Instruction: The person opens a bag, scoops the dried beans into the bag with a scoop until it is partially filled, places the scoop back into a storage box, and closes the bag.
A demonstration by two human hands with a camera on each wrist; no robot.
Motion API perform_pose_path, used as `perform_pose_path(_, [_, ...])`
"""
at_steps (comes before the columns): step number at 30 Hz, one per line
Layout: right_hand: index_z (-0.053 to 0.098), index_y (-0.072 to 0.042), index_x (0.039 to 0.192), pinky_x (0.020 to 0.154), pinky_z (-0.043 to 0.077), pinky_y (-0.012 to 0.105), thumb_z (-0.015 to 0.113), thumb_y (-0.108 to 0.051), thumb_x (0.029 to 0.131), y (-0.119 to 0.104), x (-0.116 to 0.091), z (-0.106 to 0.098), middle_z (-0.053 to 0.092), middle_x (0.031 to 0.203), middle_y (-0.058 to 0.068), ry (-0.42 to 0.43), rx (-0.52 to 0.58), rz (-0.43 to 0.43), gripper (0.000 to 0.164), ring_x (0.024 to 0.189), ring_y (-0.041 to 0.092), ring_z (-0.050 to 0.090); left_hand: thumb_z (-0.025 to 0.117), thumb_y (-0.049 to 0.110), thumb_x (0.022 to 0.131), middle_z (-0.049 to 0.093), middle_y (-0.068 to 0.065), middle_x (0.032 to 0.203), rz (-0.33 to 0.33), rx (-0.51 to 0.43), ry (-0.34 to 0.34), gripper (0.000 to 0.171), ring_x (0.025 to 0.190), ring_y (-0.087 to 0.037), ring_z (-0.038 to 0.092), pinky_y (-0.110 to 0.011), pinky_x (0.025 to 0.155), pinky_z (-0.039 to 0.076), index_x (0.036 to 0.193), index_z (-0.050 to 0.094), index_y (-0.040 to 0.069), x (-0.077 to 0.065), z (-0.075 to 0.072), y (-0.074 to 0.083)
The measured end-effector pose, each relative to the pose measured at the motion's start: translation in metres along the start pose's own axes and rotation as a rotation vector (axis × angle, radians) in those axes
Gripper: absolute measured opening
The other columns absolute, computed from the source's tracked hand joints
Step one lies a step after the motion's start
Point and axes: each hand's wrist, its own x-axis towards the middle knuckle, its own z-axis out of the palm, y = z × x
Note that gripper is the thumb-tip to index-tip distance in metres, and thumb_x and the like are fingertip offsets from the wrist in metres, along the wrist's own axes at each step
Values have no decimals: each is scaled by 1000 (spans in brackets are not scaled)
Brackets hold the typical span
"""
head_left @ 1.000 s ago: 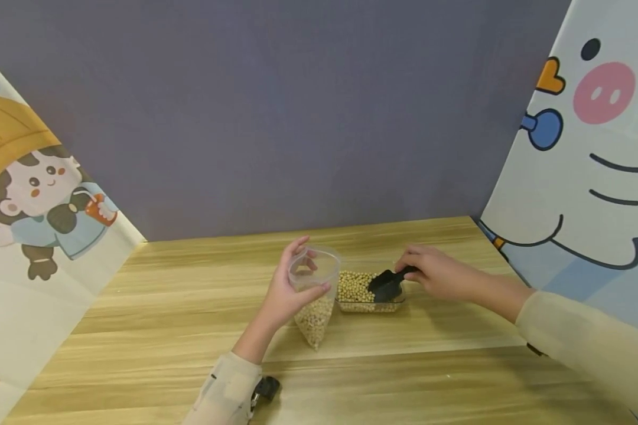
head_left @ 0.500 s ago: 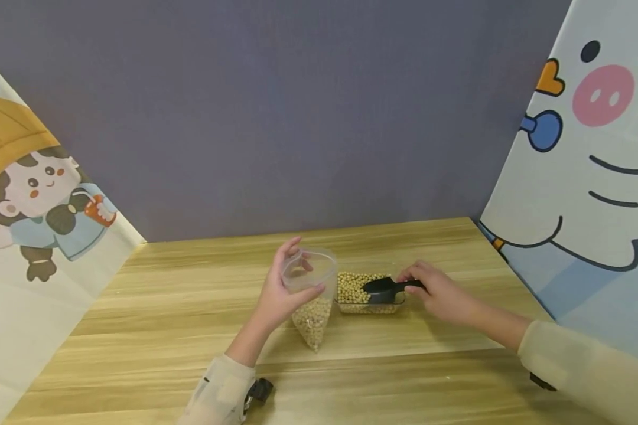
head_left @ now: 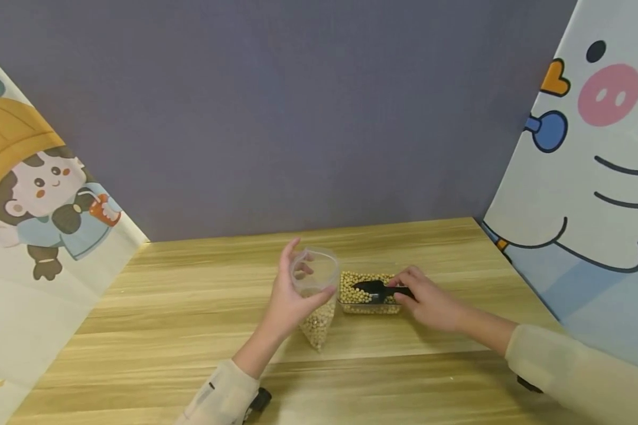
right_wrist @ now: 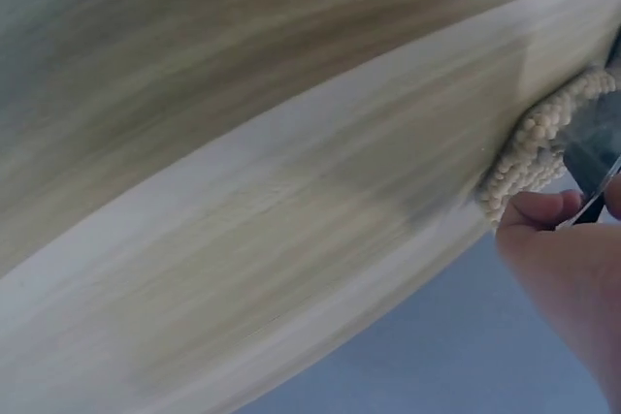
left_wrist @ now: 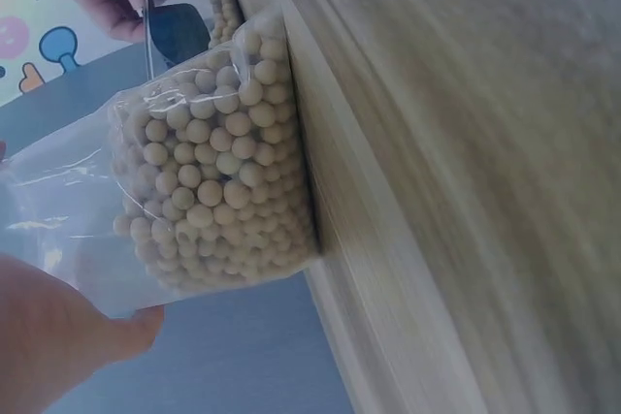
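Observation:
My left hand (head_left: 289,301) grips a clear plastic bag (head_left: 317,327) near its top, thumb at the front and fingers behind, the mouth spread wide. Pale yellow soybeans (left_wrist: 218,157) fill the lower part of the bag, which stands upright with its base at the table. Just right of it is a clear rectangular container (head_left: 372,309) of the same beans. With thumb and fingers, my right hand (head_left: 430,304) holds a small black scoop (head_left: 371,287) by its handle. The scoop's blade lies level among the beans, its tip pointing left toward the bag.
The wood-grain table (head_left: 181,307) runs back to a plain grey wall panel (head_left: 308,118). Side panels with cartoon prints stand at left (head_left: 48,200) and right (head_left: 590,177).
The scoop has tipped from slanting down into the beans to lying nearly level, shifting left with my right hand, which is also lower. My left hand keeps its grip on the bag.

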Motion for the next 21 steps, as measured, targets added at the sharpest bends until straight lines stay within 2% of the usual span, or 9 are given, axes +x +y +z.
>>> perform_pose_path(5, [61,-6,134,98,55,54,55,-16,110,-3,3,1,53,132,14,-65,26,32,27,118,31,61,91,8,76,58,-12,141,25,-4,-15,111,122,-28,57,-53,110,51,165,26,21,1,1,0])
perform_pose_path(9, [60,-3,136,105,53,59,54,-14,109,-5,8,2,55,136,16,-89,21,50,29,126,36,61,91,9,77,58,-14,142,35,8,-27,110,122,-30,57,-55,110,52,165,26,20,1,1,1])
perform_pose_path(15, [59,1,135,116,47,63,53,-9,103,-6,15,3,59,139,21,-98,9,80,34,135,44,58,90,9,78,57,-13,143,19,15,-38,109,123,-30,56,-54,108,54,166,26,20,2,0,1])
perform_pose_path(21, [61,1,132,111,51,62,54,-5,101,-1,17,0,62,136,21,-112,-1,56,32,133,44,59,90,8,78,56,-11,145,-16,5,-50,109,125,-30,55,-50,105,56,166,27,22,2,0,4])
